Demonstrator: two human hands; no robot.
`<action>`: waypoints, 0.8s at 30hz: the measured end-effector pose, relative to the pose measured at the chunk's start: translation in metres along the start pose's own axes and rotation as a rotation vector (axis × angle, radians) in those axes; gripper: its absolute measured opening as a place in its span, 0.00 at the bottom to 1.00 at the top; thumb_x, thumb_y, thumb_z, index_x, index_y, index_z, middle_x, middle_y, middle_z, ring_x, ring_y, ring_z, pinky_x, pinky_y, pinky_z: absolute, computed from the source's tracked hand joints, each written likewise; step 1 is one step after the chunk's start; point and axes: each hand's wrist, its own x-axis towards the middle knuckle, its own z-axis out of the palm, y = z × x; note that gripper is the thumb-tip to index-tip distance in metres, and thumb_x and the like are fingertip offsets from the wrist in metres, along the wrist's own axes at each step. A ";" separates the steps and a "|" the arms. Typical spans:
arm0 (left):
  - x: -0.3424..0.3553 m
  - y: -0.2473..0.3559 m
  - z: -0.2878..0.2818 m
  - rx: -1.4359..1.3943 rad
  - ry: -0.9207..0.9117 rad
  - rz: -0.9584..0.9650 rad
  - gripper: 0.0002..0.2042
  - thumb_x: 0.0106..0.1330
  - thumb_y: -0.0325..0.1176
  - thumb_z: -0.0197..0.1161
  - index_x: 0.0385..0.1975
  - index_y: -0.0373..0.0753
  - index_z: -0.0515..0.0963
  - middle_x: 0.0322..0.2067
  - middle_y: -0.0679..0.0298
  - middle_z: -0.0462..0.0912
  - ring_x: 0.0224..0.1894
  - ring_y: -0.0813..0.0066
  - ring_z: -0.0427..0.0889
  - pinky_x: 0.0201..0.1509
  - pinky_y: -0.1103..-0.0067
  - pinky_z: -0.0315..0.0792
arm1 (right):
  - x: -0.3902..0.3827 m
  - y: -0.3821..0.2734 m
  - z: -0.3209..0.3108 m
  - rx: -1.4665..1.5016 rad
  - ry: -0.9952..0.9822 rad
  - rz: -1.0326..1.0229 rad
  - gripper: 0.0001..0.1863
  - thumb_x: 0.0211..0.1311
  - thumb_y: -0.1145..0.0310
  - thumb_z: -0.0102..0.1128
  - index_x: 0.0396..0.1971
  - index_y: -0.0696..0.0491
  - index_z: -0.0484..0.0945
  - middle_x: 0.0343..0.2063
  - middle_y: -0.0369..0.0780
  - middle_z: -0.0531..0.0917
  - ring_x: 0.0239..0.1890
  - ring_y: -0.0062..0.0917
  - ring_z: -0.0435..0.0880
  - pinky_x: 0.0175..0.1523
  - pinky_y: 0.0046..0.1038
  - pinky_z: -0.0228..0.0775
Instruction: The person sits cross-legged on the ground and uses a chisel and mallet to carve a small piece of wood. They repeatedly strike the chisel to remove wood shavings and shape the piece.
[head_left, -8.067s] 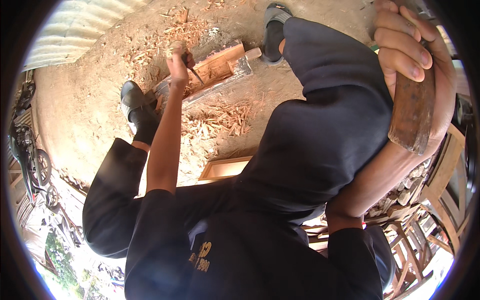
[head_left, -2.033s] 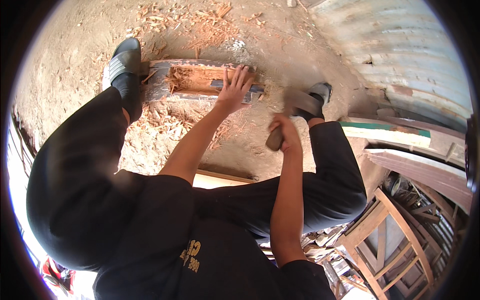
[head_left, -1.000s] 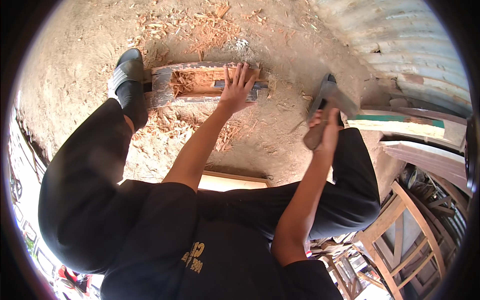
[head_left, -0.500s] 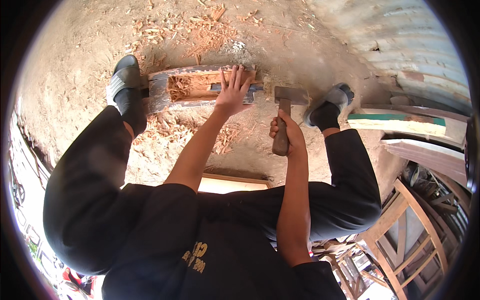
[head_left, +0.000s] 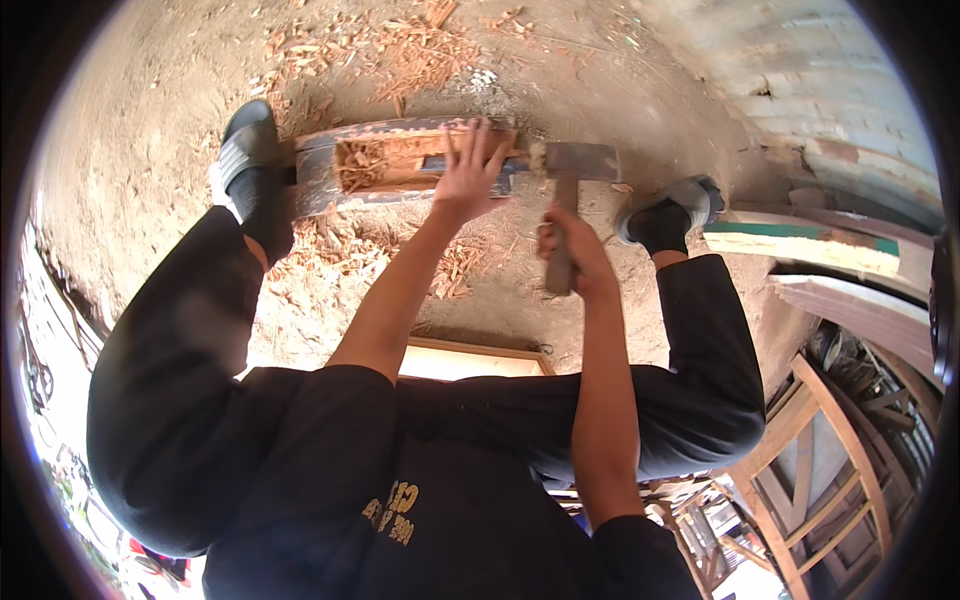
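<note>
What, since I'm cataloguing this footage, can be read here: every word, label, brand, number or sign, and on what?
Shirt: yellow lettering, small and tilted; I don't copy out printed text.
Hammer, block, metal sheet: no text that I can make out.
Lower-left edge: too bright and blurred to tell.

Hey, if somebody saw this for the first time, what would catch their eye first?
Probably the hammer gripped in the right hand, right of centre, its dark head close by the right end of a hollowed wooden block. The left hand lies open on the block toward that end, and reddish wood chips are scattered both beyond the block and on its near side.
</note>
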 end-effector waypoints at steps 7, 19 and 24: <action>-0.004 -0.005 -0.002 0.011 0.002 -0.026 0.43 0.51 0.63 0.56 0.63 0.43 0.54 0.66 0.45 0.36 0.69 0.49 0.32 0.62 0.41 0.29 | -0.040 -0.041 -0.008 0.150 0.069 -0.152 0.17 0.60 0.57 0.57 0.31 0.57 0.70 0.20 0.35 0.72 0.18 0.16 0.71 0.23 0.21 0.64; -0.001 0.001 -0.003 0.063 -0.051 -0.019 0.45 0.51 0.65 0.55 0.64 0.43 0.50 0.66 0.45 0.37 0.69 0.51 0.32 0.62 0.41 0.28 | 0.003 -0.011 -0.037 0.141 0.692 -0.867 0.21 0.65 0.49 0.42 0.26 0.53 0.69 0.16 0.36 0.72 0.21 0.27 0.74 0.32 0.30 0.70; -0.001 -0.011 -0.001 0.096 -0.007 -0.043 0.45 0.52 0.67 0.50 0.64 0.42 0.51 0.66 0.46 0.37 0.69 0.52 0.31 0.61 0.40 0.28 | -0.003 0.009 -0.010 0.248 -0.147 0.051 0.12 0.58 0.63 0.59 0.26 0.55 0.70 0.15 0.34 0.70 0.15 0.16 0.69 0.22 0.19 0.64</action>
